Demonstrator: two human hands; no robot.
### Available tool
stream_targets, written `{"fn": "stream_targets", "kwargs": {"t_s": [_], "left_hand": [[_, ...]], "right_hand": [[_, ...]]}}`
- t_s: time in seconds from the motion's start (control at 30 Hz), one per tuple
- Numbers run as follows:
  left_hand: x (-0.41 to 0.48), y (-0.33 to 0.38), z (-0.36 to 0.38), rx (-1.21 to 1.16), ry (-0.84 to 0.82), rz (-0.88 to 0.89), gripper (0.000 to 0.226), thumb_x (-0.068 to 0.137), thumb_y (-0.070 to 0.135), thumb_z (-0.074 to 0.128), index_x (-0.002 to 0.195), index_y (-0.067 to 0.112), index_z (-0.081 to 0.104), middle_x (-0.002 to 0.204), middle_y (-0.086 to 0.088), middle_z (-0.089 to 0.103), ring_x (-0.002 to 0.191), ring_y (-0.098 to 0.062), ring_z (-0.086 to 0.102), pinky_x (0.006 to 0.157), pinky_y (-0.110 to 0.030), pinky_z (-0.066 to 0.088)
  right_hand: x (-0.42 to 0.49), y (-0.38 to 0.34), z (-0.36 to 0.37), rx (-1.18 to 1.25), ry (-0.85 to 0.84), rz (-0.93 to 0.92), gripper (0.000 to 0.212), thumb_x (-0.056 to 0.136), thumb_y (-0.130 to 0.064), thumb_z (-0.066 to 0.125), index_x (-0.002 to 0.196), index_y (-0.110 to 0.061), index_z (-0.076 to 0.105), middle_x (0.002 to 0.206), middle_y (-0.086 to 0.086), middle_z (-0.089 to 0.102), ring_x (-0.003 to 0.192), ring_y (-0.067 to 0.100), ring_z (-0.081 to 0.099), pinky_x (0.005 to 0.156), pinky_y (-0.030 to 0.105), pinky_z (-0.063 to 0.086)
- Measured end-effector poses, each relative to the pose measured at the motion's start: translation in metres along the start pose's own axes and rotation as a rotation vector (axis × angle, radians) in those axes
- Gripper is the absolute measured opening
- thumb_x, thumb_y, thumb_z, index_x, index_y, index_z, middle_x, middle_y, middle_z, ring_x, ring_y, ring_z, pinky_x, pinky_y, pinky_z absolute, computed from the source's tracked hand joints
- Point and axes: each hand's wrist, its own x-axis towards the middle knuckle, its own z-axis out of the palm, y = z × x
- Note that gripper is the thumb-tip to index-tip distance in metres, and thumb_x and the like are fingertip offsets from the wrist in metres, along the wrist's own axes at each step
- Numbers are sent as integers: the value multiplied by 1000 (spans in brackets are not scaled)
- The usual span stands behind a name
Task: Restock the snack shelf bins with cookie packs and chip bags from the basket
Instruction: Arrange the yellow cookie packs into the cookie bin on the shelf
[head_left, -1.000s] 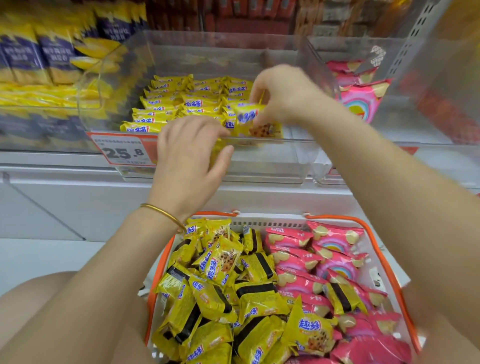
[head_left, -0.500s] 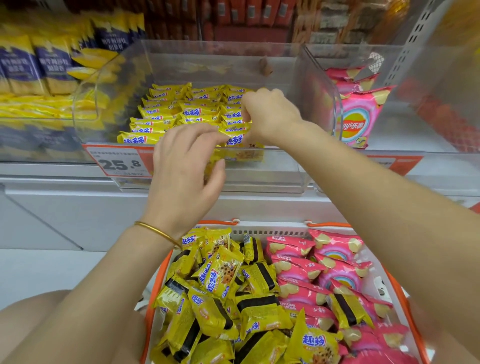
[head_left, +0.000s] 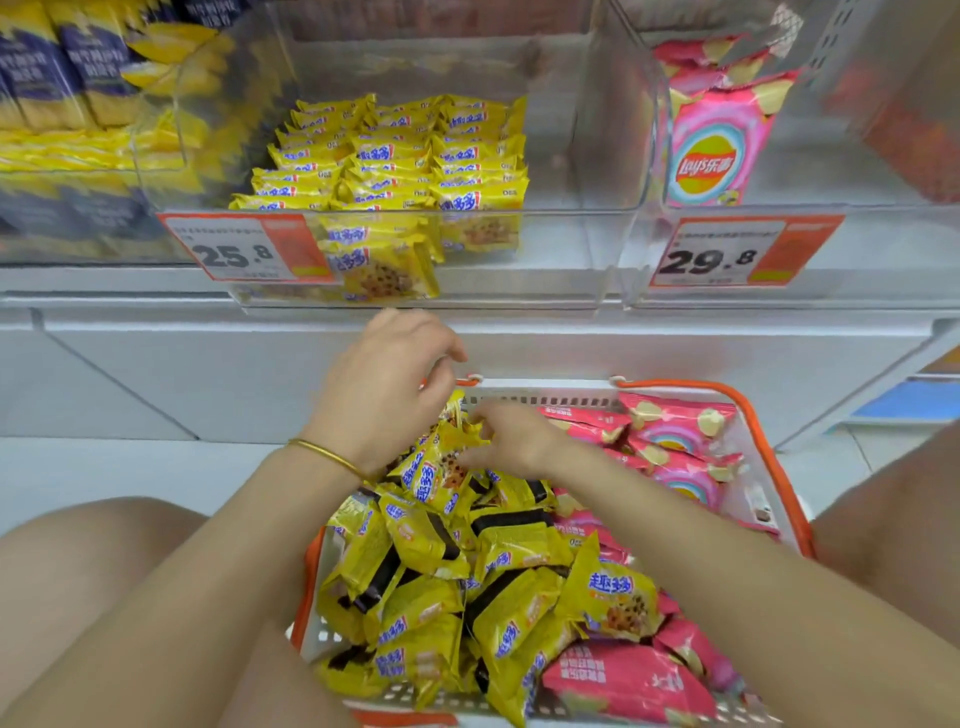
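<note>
Seen from above: a white slotted plastic basket with orange handles (head_left: 545, 387) sits low before a snack shelf. It is heaped with small yellow foil cookie packs (head_left: 519, 551) on its left side and pink chip bags (head_left: 670, 431) on its right.

The right hand (head_left: 511, 439) reaches into the heap. Its grip is closed, fingertips pinching the crimped upper edge of one topmost yellow cookie pack (head_left: 436, 470). The left hand (head_left: 384, 384) hovers just above that pack, fingers loosely curled, its grip open with nothing seen in it.

On the shelf, a clear plastic bin (head_left: 550, 249) is partly filled with neat rows of the same cookie packs. The neighbouring clear bin (head_left: 883, 244) holds a few upright pink chip bags.

The packs look light and crinkly, with slick foil that slides easily, and the cookies inside would likely crack if squeezed. The flat sealed end seems the safest place to take hold. The chip bags, puffed with air, want a gentle hold at the top seam.
</note>
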Motion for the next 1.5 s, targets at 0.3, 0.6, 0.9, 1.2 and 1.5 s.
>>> {"fn": "stream_targets", "kwargs": {"t_s": [0.3,0.6,0.9,1.2,1.5], "left_hand": [[8,-10,16,76,-345,-173,24,90,27,57,112,21,63,113,0,63,108,-21,54,90,-33,43],[21,13,-11,-559,-414,-285,23,78,19,74,96,19,60,96,-13,63,76,-15,58,76,-33,52],[69,17,-79,-539,463,-67,30,82,23,64,109,26,50,103,2,60,92,-5,60,82,-22,48],[62,-20,-45,87,352,-19,39,88,33,35,85,11,67,93,-4,66,94,-29,58,80,-44,43],[59,-15,-45,102,359,-8,38,79,30,31,80,13,64,93,-1,65,93,-26,54,77,-31,24]], "right_hand": [[12,7,26,320,91,67,35,72,-33,80,88,-9,60,81,2,56,75,15,54,63,24,39],[-68,5,-74,730,158,-131,49,69,-13,81,111,-21,57,92,-3,63,86,6,61,76,19,51],[-72,-60,-203,181,729,-339,31,68,-25,82,91,-22,62,82,-10,58,71,2,54,68,20,44],[19,-53,-193,-358,520,-141,27,74,-17,75,98,-14,65,97,3,58,97,23,57,76,27,41],[32,-61,-190,-562,428,-121,16,81,-22,68,83,-15,53,90,1,53,83,25,49,67,30,39]]}}
